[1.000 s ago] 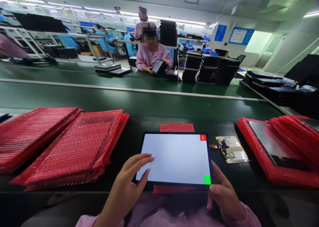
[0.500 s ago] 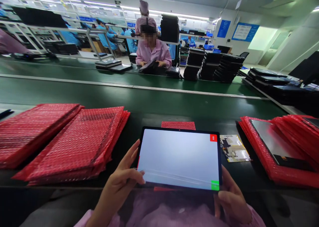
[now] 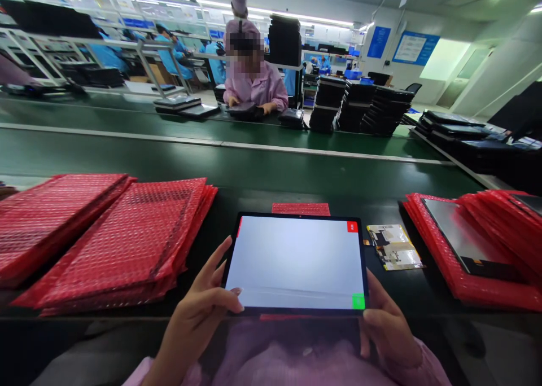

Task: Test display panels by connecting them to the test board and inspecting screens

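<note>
Slim black-framed rectangular tablet (image 3: 296, 262), screen lit white, held by its sides between left hand (image 3: 199, 304) and right hand (image 3: 387, 324); both sets of fingers closed on it, left thumb over near-left corner; writing in its red square (image 3: 352, 227) and green square (image 3: 358, 301) too small to read; vs half a second ago, tablet sits further left, off the flat silver-and-black electronic part (image 3: 396, 248); narrow gap there, wider to stacked red bubble-wrap sleeves (image 3: 135, 233) at left; near side appears along dark green tabletop's (image 3: 237, 197) front edge.
</note>
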Demonstrator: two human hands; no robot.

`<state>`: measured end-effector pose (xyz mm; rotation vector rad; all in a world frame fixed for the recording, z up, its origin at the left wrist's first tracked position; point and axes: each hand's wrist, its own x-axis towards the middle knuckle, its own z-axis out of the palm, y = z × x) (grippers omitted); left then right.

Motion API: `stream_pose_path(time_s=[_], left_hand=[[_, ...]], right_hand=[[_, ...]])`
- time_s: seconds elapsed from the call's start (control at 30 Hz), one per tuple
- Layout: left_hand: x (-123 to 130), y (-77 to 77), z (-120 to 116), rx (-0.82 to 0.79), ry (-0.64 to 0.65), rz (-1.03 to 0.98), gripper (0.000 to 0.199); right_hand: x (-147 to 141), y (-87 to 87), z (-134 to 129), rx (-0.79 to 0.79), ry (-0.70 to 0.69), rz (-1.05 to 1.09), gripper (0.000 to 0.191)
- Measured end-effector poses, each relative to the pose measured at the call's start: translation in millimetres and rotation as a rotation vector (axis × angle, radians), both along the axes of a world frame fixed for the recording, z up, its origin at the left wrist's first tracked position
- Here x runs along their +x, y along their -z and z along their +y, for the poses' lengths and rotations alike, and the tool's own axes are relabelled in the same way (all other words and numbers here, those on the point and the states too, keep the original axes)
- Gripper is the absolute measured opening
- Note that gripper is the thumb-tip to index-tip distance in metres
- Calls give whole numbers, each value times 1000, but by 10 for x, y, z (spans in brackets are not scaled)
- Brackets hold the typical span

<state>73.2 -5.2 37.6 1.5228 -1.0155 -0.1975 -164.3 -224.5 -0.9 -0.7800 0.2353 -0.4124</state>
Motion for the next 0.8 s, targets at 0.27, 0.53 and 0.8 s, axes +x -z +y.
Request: stream_pose_path(time_s=[0.27, 0.53, 0.8], left_hand=[[71, 136, -9, 63, -17, -82, 30], [-7, 164, -10, 102, -36, -70, 31], [-58, 186, -11, 145, -59, -21, 29]], right_hand=[[84, -25, -31, -14, 20, 88, 59], [69, 119, -69, -24, 79, 162, 58], [41, 220, -136, -83, 73, 265, 55]])
